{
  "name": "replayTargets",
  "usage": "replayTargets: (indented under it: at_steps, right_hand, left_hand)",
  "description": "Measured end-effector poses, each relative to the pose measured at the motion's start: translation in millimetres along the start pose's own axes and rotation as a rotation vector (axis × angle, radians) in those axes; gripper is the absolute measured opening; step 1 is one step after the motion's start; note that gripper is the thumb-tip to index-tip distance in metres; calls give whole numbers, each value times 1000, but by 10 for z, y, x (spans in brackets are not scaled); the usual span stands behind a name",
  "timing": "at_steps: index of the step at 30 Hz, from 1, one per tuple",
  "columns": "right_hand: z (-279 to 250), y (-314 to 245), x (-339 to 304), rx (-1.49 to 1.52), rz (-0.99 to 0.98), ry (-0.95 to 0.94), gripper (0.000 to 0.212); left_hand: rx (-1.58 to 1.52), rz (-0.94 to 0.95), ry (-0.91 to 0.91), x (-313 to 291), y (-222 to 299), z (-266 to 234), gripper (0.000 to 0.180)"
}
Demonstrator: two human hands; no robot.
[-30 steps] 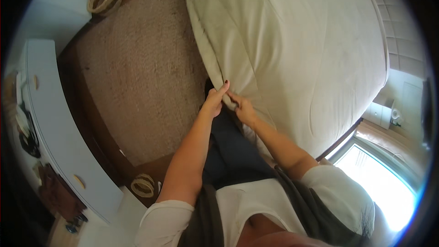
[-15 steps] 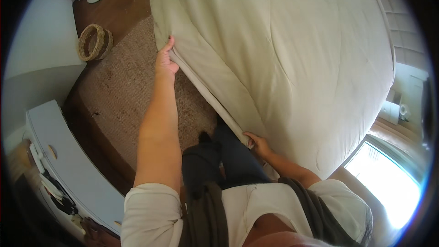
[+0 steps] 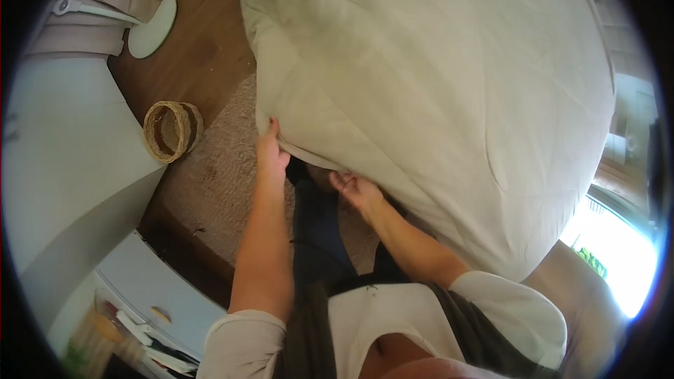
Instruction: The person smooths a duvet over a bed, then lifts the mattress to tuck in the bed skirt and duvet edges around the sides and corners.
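A large beige comforter [image 3: 421, 84] spreads over the bed, its near edge hanging toward my legs. My left hand [image 3: 272, 153] is closed on that edge near its left corner, with the thumb on top of the cloth. A short way to the right, my right hand [image 3: 358, 191] is at the same edge, its fingers bent in against the hem. The cloth partly hides the right fingertips. Between the two hands the hem runs in a short, slightly slack line.
A pinkish-brown rug [image 3: 217, 168] lies under my feet on a wooden floor [image 3: 196, 42]. To the left stand a wicker basket [image 3: 168, 133], a white round stand base [image 3: 154, 28] and a light-coloured drawer unit [image 3: 161, 288]. A bright window [image 3: 618, 253] is at the right.
My right hand has moved left along the hem, closer to my left hand. My left hand has drawn nearer to me with the comforter's edge. The view has shifted.
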State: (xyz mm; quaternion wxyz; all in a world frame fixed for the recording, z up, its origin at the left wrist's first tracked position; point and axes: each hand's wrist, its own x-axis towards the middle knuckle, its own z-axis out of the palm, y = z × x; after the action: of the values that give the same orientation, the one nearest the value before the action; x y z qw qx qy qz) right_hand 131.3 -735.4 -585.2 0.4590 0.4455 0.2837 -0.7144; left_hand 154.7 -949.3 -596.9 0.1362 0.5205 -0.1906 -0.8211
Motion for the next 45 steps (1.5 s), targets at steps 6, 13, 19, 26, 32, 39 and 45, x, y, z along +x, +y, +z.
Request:
replayTargets:
  at_steps: [6, 13, 19, 26, 32, 39, 45]
  right_hand:
    - [-129, 146, 399, -41, -66, 513, 28]
    - [1077, 388, 498, 128, -63, -153, 39]
    - [2154, 570, 639, 148, 110, -563, 36]
    - [1623, 639, 1134, -248, 288, 258, 36]
    - [2764, -236, 533, -1069, -30, -228, 29]
    - [4543, -1376, 499, -1282, -1003, -163, 22]
    - [5124, -1798, 948, -1156, -1192, 45, 27]
  left_hand:
    - [-89, -107, -166, 373, 232, -345, 49]
    - [-88, -139, -398, 500, 1345, 255, 63]
    - [-232, -145, -303, 795, 1706, 31, 54]
    - [186, -70, 447, 1092, 1672, -357, 38]
    - [457, 331, 97, 1798, 2486, 786, 35]
    - [1101, 1076, -97, 2645, 3377, 2345, 32]
    - [1636, 826, -175, 3219, 3643, 2850, 37]
